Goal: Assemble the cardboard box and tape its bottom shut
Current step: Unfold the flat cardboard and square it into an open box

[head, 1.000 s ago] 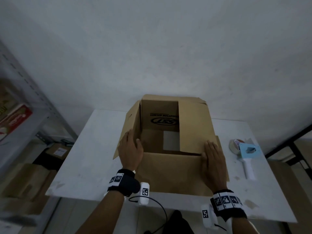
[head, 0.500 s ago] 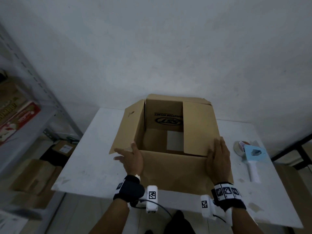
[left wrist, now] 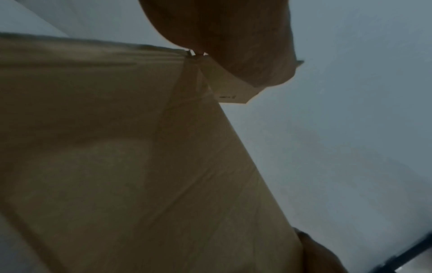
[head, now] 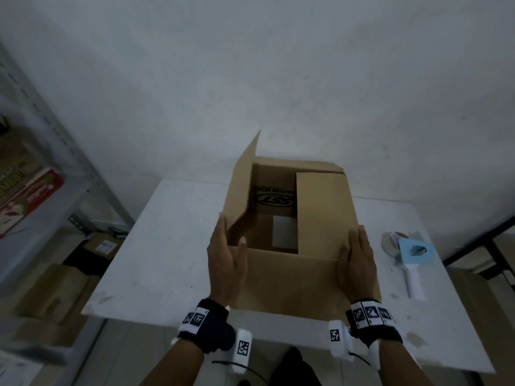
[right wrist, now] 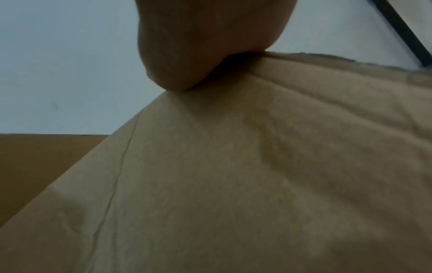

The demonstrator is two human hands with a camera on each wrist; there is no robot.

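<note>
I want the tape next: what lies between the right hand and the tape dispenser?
Nothing visible. The right hand lies flat on the cardboard box, and the tape dispenser lies beyond it on bare white table.

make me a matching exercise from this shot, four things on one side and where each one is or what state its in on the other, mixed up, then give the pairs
Things:
1. left flap
2. right flap
3. tape dispenser
4. right hand

Places or states:
A. lies on the white table, right of the cardboard box
B. stands up, tilted
C. flat on the box's near right corner
D. folded down over the opening

Pairs: 1-B, 2-D, 3-A, 4-C
</note>
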